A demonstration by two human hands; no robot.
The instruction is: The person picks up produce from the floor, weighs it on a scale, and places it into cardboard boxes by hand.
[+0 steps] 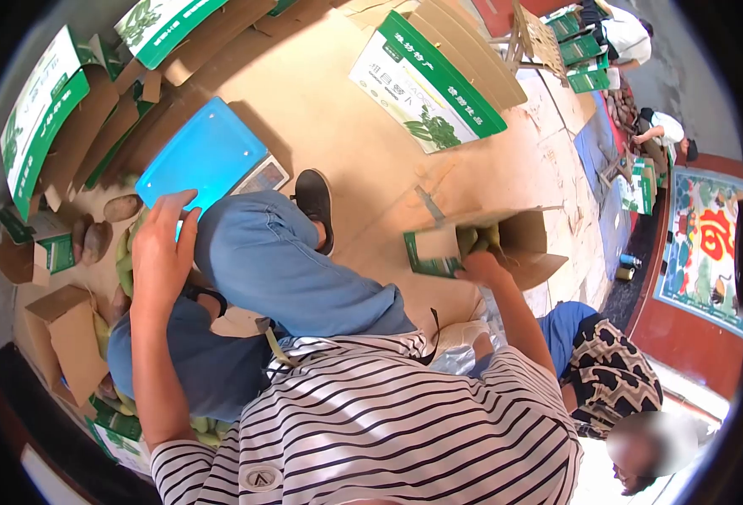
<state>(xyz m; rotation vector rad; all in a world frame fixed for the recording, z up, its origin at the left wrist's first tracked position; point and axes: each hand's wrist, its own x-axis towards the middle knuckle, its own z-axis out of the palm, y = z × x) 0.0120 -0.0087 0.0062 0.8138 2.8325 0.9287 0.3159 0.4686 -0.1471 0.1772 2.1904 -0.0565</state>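
My left hand [164,251] hovers by my bent knee at the near edge of a blue-topped weighing scale [203,151]. Its fingers are apart and hold nothing. With my right hand [483,269] I grip the near edge of an open cardboard box [535,244], beside its green-and-white printed flap. Long green radishes [476,240] lie inside that box. The tips of my right fingers are partly hidden against the box. More green radishes [125,261] lie on the floor beyond my left forearm.
Printed cartons [430,80] stand ahead; more open boxes [68,332] are on the left. Brownish tubers [121,208] lie near the scale. A person in patterned clothing [615,362] is close on my right. Other people [662,130] work among boxes farther off.
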